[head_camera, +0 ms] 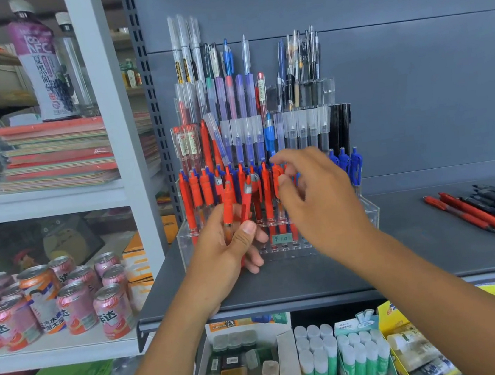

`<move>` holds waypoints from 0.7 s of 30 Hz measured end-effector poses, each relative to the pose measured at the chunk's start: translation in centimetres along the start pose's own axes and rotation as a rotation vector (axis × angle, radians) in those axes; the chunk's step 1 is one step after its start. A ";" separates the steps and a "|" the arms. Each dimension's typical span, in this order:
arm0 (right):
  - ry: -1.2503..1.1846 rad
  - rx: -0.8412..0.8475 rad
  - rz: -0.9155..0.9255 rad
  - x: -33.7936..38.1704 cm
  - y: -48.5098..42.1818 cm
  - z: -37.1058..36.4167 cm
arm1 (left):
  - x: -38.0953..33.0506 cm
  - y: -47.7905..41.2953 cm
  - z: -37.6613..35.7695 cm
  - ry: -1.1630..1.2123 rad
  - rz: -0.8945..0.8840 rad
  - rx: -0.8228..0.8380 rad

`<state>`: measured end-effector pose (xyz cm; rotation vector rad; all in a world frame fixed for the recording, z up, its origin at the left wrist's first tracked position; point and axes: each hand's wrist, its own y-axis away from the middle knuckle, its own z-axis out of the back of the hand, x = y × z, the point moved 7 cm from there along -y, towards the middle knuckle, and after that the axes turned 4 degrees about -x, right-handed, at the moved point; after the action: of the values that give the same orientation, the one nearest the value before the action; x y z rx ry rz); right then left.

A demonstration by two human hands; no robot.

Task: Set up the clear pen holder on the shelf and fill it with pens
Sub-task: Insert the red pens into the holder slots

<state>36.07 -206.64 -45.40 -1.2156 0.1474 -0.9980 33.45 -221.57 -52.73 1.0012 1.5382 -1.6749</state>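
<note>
A clear tiered pen holder (371, 214) stands on the grey shelf (313, 276), against the back panel. Its rows hold red, blue, purple, clear and black pens; the front row of holes is mostly bare. My left hand (227, 249) grips two red pens (235, 202) upright in front of the holder. My right hand (316, 197) reaches into the lower red row, its thumb and fingers pinching a red pen (277, 177) there.
Loose red and black pens (492, 213) lie on the shelf at the right. A white rack at the left carries drink cans (66, 300), notebooks and bottles. Below the shelf edge sit boxes of glue sticks (338, 357) and small bottles.
</note>
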 end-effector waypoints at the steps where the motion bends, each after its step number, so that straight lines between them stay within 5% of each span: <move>1: -0.033 0.029 -0.003 0.5 0.4 -0.4 | -0.1 0.1 0.0 0.010 0.000 -0.004; 8: -0.430 0.273 -0.222 0.8 2.0 -3.3 | -0.8 0.5 -0.6 -0.009 -0.033 0.042; 21: -0.678 -0.114 -0.236 -0.2 -2.7 2.4 | 0.0 0.2 0.1 0.027 0.058 -0.017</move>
<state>35.86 -204.81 -42.25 -1.6393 -0.4858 -0.7327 33.57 -221.65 -52.84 1.0534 1.5243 -1.6119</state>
